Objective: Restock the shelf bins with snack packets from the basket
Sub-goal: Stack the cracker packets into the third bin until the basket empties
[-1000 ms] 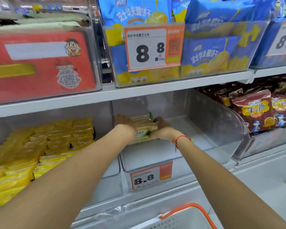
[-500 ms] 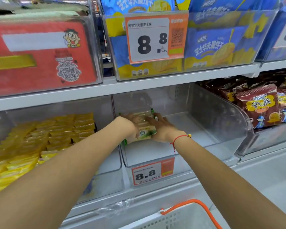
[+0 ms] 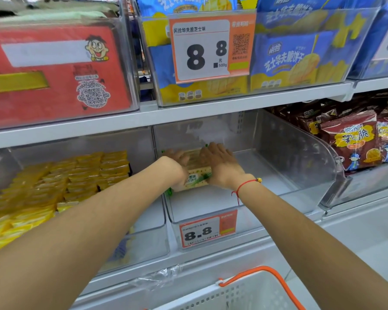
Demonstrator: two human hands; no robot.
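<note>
The left hand (image 3: 177,159) is mostly hidden behind its own wrist, so its grip on the cracker packets (image 3: 197,173) cannot be told. The basket (image 3: 244,294) is cut off by the bottom edge, its contents out of sight. Small print on the lower price tag (image 3: 207,231) blurs beyond 8.8.

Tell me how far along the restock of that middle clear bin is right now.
Early. Done: the yellow packets' bin beside it looks stocked. In hand: the left hand and right hand press a stack of cream-and-green cracker packets at the clear bin's left side. Left: its bare floor needs filling; the basket's contents aren't visible.
</note>
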